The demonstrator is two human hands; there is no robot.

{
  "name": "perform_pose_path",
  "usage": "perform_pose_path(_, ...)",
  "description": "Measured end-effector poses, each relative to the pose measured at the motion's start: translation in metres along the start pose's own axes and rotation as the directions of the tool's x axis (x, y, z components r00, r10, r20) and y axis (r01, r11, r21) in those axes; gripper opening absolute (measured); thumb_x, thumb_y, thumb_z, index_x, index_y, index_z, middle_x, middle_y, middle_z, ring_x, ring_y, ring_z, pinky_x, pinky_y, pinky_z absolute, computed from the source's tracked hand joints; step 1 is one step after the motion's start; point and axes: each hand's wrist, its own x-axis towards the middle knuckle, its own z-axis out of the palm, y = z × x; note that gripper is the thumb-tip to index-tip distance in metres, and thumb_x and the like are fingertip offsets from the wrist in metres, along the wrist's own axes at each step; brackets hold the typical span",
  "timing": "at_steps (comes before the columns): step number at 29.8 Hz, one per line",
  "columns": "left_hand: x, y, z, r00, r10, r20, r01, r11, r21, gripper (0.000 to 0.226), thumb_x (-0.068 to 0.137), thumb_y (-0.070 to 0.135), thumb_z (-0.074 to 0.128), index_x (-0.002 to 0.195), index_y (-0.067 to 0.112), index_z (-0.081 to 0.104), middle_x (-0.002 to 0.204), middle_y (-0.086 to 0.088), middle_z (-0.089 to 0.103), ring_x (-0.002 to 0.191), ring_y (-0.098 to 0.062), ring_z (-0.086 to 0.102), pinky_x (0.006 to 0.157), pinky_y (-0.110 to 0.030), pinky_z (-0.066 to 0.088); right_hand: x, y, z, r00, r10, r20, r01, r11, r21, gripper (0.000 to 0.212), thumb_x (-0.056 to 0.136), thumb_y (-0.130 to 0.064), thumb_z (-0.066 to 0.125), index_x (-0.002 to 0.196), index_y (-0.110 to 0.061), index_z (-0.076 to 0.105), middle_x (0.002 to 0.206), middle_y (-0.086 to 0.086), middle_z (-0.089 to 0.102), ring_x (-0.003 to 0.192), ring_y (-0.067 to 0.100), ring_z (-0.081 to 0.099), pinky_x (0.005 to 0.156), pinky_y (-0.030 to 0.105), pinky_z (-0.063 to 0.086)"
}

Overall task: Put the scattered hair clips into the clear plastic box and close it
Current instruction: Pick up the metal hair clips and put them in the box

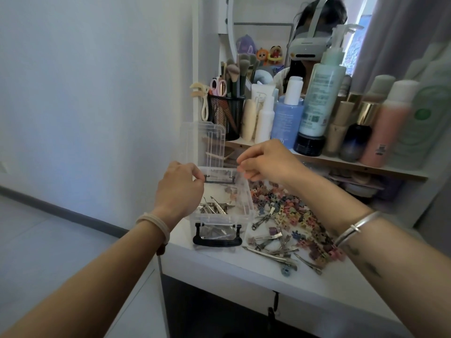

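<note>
The clear plastic box (246, 206) stands at the white table's left end. Its lid (203, 142) is raised upright and a black latch (217, 240) hangs at the front. Several metal hair clips (214, 208) lie inside. My left hand (179, 189) grips the box's back left rim with curled fingers, beside the rear black latch. My right hand (266, 162) pinches the lid's lower right edge. To the right of the box lie scattered small coloured claw clips (296, 213) and long metal clips (271, 247), loose on the table.
A shelf behind the box carries several bottles (319, 93) and a black mesh cup of brushes (227, 111), close to the raised lid. A round mirror stands above them. The table edge (244, 272) runs close to the clips, with the floor to the left.
</note>
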Motion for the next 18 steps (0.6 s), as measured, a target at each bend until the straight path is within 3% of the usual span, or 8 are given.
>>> perform_pose_path(3, -0.001, 0.0, 0.001, 1.0, 0.002, -0.003, -0.002, 1.0, 0.003, 0.02, 0.091, 0.012, 0.045, 0.098, 0.014, 0.063, 0.122, -0.009, 0.048, 0.088, -0.016, 0.039, 0.08, -0.024, 0.028, -0.002, 0.016, -0.005, 0.997, 0.079, 0.026, -0.076, 0.992, -0.099, 0.012, 0.087, -0.004, 0.055, 0.08, -0.01, 0.063, 0.072, 0.004, 0.066, 0.061, 0.012, 0.061, 0.054, 0.017, 0.054)
perform_pose_path(6, 0.0, 0.0, 0.001, 1.0, 0.007, -0.005, -0.007, 1.0, 0.009, 0.02, 0.091, 0.012, 0.045, 0.099, 0.014, 0.064, 0.122, -0.009, 0.048, 0.088, -0.016, 0.04, 0.081, -0.024, 0.028, -0.004, 0.038, -0.006, 0.982, 0.174, 0.075, -0.137, 0.923, -0.359, 0.01, 0.085, -0.006, 0.059, 0.085, -0.011, 0.068, 0.087, 0.008, 0.069, 0.074, 0.019, 0.066, 0.069, 0.027, 0.057)
perform_pose_path(9, -0.001, 0.0, 0.001, 1.0, 0.007, -0.005, -0.007, 1.0, 0.011, 0.02, 0.091, 0.012, 0.045, 0.099, 0.014, 0.064, 0.122, -0.009, 0.048, 0.089, -0.017, 0.04, 0.081, -0.025, 0.028, -0.011, 0.056, 0.004, 0.957, 0.207, 0.203, -0.04, 0.788, -0.614, 0.024, 0.079, -0.006, 0.065, 0.101, -0.015, 0.069, 0.105, 0.003, 0.067, 0.091, 0.017, 0.06, 0.073, 0.024, 0.05)
perform_pose_path(14, 0.0, 0.001, 0.0, 1.0, 0.008, -0.003, -0.008, 1.0, 0.014, 0.02, 0.091, 0.012, 0.045, 0.098, 0.015, 0.064, 0.123, -0.009, 0.048, 0.089, -0.017, 0.04, 0.082, -0.025, 0.028, -0.014, 0.065, 0.016, 0.976, 0.123, 0.178, 0.042, 0.699, -0.714, 0.034, 0.079, 0.002, 0.054, 0.105, -0.015, 0.068, 0.111, 0.007, 0.065, 0.104, 0.025, 0.058, 0.091, 0.037, 0.05)
perform_pose_path(18, -0.001, 0.0, 0.0, 1.0, 0.007, -0.004, -0.007, 1.0, 0.01, 0.02, 0.091, 0.012, 0.045, 0.097, 0.014, 0.064, 0.122, -0.009, 0.047, 0.089, -0.016, 0.04, 0.081, -0.025, 0.029, -0.012, 0.07, 0.014, 0.976, 0.078, 0.204, 0.098, 0.677, -0.73, 0.019, 0.078, 0.0, 0.058, 0.092, -0.005, 0.069, 0.1, 0.011, 0.069, 0.096, 0.025, 0.061, 0.086, 0.038, 0.052)
